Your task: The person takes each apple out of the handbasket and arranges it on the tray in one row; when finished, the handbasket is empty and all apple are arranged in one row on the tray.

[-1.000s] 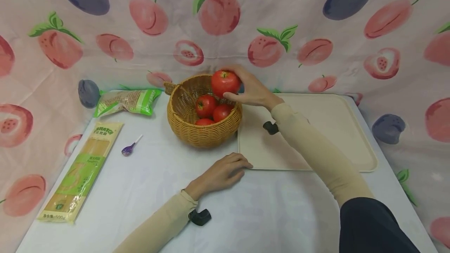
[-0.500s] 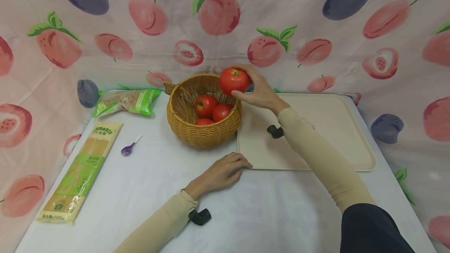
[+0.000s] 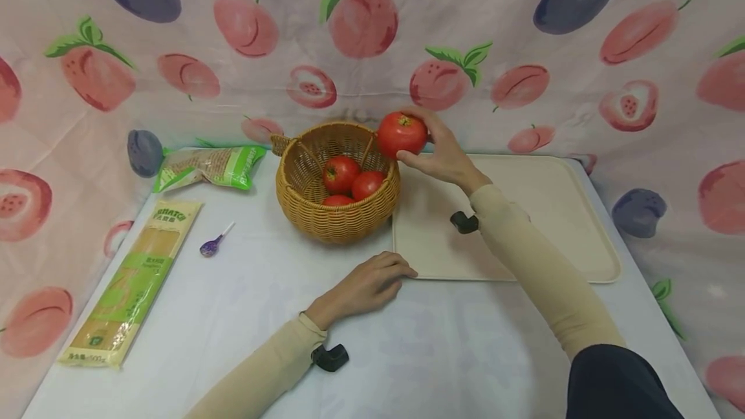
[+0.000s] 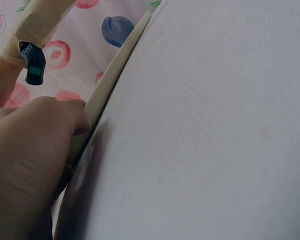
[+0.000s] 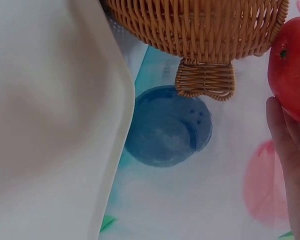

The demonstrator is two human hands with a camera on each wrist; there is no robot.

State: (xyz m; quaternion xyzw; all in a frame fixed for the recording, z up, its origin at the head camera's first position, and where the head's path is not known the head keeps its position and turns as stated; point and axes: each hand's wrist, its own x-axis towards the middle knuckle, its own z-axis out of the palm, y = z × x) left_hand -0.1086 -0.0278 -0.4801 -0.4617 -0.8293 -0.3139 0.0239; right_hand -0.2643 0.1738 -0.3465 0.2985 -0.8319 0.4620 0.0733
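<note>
My right hand (image 3: 439,154) grips a red tomato (image 3: 402,135) at the right rim of the wicker basket (image 3: 337,222), with the fingers behind the fruit and the thumb in front. The right wrist view shows the held tomato (image 5: 293,70) beside the basket wall (image 5: 190,30). Inside the basket lie several red fruits, one of them a tomato (image 3: 341,174) with its stem end up. My left hand (image 3: 363,286) rests at the front left corner of the beige tray (image 3: 506,225). In the left wrist view, its fingers touch the tray's edge (image 4: 110,80); the thumb's contact is hidden.
A noodle packet (image 3: 134,286) lies along the table's left side. Behind it is a green and clear bag (image 3: 209,168). A purple lollipop (image 3: 215,244) lies between packet and basket. Fruit-print cloth (image 3: 372,76) hangs behind the table.
My right hand has carried the tomato rightward, from above the basket's opening to its right rim by the tray. My left hand has stayed at the tray corner.
</note>
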